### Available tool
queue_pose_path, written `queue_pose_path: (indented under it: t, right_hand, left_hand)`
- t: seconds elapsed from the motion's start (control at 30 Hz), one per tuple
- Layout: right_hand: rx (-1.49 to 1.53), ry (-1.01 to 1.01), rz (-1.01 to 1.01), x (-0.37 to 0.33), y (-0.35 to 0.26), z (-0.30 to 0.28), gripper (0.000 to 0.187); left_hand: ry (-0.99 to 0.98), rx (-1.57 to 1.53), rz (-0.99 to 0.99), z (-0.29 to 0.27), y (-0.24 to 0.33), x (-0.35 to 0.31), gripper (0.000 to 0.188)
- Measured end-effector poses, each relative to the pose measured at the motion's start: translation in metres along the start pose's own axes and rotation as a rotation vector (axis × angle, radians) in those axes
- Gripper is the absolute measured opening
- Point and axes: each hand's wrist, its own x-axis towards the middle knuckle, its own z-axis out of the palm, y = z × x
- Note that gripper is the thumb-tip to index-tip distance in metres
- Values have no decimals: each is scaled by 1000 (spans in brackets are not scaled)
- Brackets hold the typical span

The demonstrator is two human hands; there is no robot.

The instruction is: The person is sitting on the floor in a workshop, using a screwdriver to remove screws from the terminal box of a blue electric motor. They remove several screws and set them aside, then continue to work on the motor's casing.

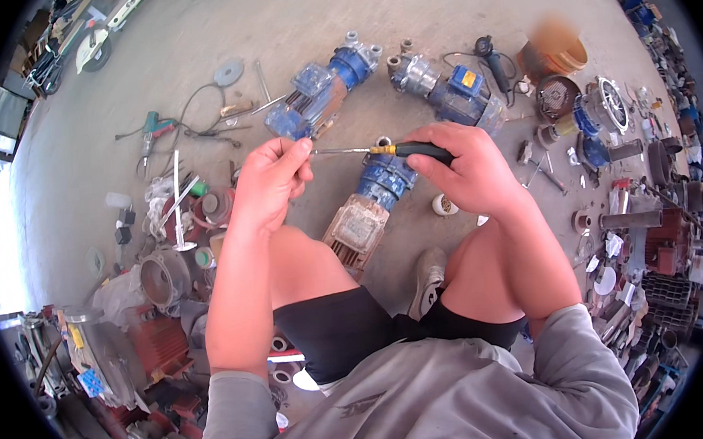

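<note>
A screwdriver (425, 150) with a black and yellow handle lies level across the space above my knees. Its handle sits in my right hand (465, 164), whose fingers wrap round it. Near the tip of the thin shaft, my left hand (275, 176) is closed in a pinch between thumb and fingers; whatever small thing it may hold there is too small to make out. Below the screwdriver, between my legs, stands a blue pump (384, 177) joined to a worn, rusty motor (355, 226).
Two more blue motor-pumps (312, 93) (460, 92) lie farther off on the floor. A green power drill (151, 131) with a cord is at left, an angle grinder (495, 64) and an orange bucket (555, 60) at right. Motor parts and scrap crowd both sides.
</note>
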Motion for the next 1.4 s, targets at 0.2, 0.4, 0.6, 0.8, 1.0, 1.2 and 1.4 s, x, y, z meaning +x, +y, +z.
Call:
queue_pose_path:
  t: [0.2, 0.4, 0.6, 0.8, 1.0, 1.2, 1.4]
  right_hand:
    - [114, -128, 176, 6, 52, 30, 24]
    - [-27, -296, 239, 27, 90, 38, 27]
    - [-249, -399, 96, 36, 133, 83, 25]
    - [-443, -641, 122, 47, 127, 129, 22]
    - [-452, -651, 45, 52, 119, 140, 19]
    - [-535, -723, 35, 49, 106, 144, 21]
    - [-585, -703, -228, 38, 94, 163, 20]
  left_hand:
    - [234, 195, 32, 3, -60, 16, 25]
    - [311, 698, 157, -2, -139, 26, 16]
    - [148, 1097, 145, -1, -201, 30, 27]
    - [213, 1191, 19, 3, -258, 32, 38]
    - [203, 1338, -83, -6, -274, 37, 42]
    - [156, 1413, -172, 4, -267, 39, 43]
    - [124, 1420, -99, 1, -269, 34, 37]
